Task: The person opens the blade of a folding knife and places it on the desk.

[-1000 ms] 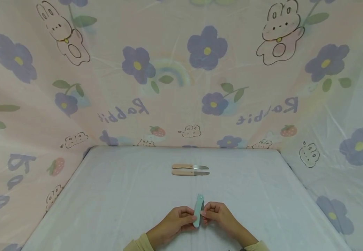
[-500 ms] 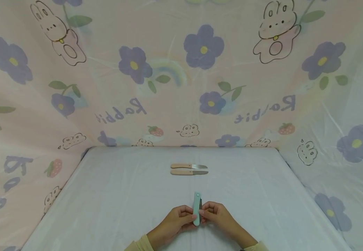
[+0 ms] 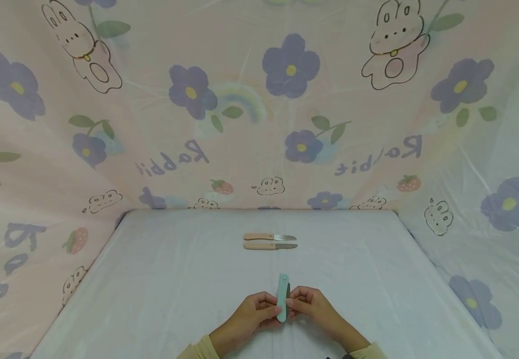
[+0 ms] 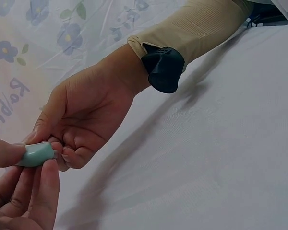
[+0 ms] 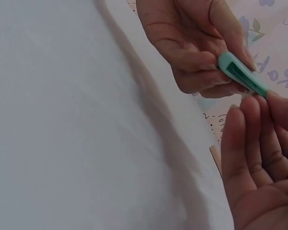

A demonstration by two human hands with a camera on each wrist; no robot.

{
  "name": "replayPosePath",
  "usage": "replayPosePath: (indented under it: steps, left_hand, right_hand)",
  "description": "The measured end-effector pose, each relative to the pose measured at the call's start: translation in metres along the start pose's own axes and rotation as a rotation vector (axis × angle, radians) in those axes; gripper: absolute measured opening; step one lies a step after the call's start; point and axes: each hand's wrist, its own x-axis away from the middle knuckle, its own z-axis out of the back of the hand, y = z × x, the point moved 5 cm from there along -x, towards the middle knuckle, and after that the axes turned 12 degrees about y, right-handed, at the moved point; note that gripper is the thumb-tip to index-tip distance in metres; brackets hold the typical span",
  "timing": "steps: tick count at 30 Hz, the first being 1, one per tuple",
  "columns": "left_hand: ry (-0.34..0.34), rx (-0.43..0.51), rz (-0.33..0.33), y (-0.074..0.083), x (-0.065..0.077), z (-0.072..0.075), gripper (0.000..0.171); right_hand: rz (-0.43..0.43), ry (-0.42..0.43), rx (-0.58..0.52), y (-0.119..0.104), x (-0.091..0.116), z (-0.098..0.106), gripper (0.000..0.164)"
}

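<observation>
Between both hands is a mint-green folding knife (image 3: 282,299), standing nearly lengthwise away from me, its dark blade (image 3: 288,291) showing along the right side of the handle. My left hand (image 3: 256,315) grips the handle near its lower end, thumb on top. From the right, my right hand (image 3: 315,306) pinches at the blade's side with thumb and fingers. The left wrist view shows the handle's rounded green end (image 4: 37,154) between the left thumb and fingers. In the right wrist view the long slot in the green handle (image 5: 240,72) faces the camera.
Two knives with light wooden handles, a farther one (image 3: 259,237) and a nearer one (image 3: 259,246), lie side by side beyond the hands, blades to the right. A white cloth covers the table (image 3: 174,279). A printed curtain (image 3: 241,124) rises behind and at both sides.
The head view has shifted slightly, so everything sits a little further left. Both hands keep their hold on the folding knife, with only slight movement of the right fingers.
</observation>
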Motion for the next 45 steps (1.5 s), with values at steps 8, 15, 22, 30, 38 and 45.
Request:
replayPosePath:
  steps: [8, 15, 22, 30, 38, 45]
  left_hand:
    - [0.039, -0.024, -0.004, -0.0006, -0.0020, 0.0011, 0.027]
    - [0.064, -0.021, -0.021, 0.0041, -0.0020, -0.0044, 0.027]
    - [0.047, -0.016, -0.018, 0.0041, -0.0001, -0.0045, 0.027]
    - [0.047, -0.010, -0.025, 0.0029, -0.0004, -0.0033, 0.026]
    - [0.071, -0.039, -0.037, 0.0023, -0.0005, -0.0007, 0.025]
    - [0.077, -0.073, -0.064, 0.0041, 0.0020, 0.0015, 0.027]
  right_hand:
    - [0.017, 0.004, 0.018, 0.0006, -0.0015, 0.0008, 0.026]
    - [-0.016, 0.038, -0.014, -0.0001, -0.0025, 0.0003, 0.025]
    - [-0.022, 0.048, -0.021, -0.0020, -0.0006, -0.0008, 0.027]
    - [-0.012, 0.050, -0.016, -0.0049, 0.0004, -0.0011, 0.030]
    - [-0.029, 0.050, -0.008, -0.0027, 0.0003, -0.0013, 0.024]
    - [-0.058, 0.047, -0.004, -0.0016, 0.0016, -0.0006, 0.023]
